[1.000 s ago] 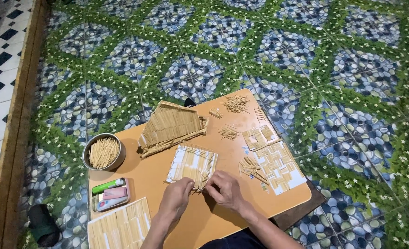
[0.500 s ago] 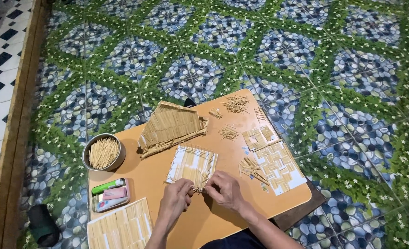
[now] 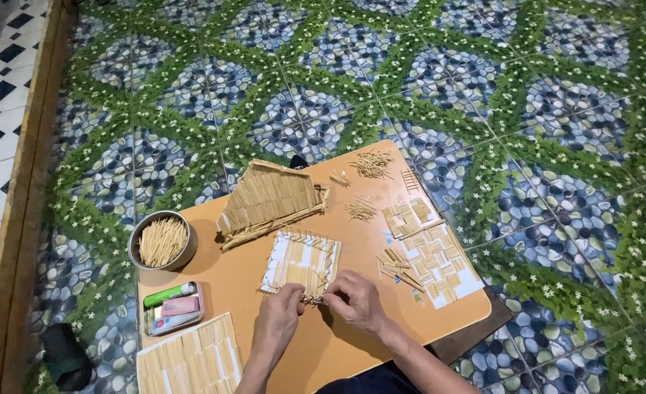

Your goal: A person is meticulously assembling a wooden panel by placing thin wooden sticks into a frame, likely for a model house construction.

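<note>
Packages on the low orange table: one small open tin and one round metal tin.

A small rectangular open tin point(image 3: 174, 308) lies near the table's left edge, holding a green tube-shaped item point(image 3: 168, 295) along its upper side, a flat pink packet point(image 3: 181, 306) in the middle, and a pale blue-and-white piece below; what these hold cannot be told. Just above it, apart from it, stands a round grey metal tin point(image 3: 162, 241), open-topped and filled with thin pale wooden sticks. No signs or screens show, and any labelling is too small to make out.
</note>
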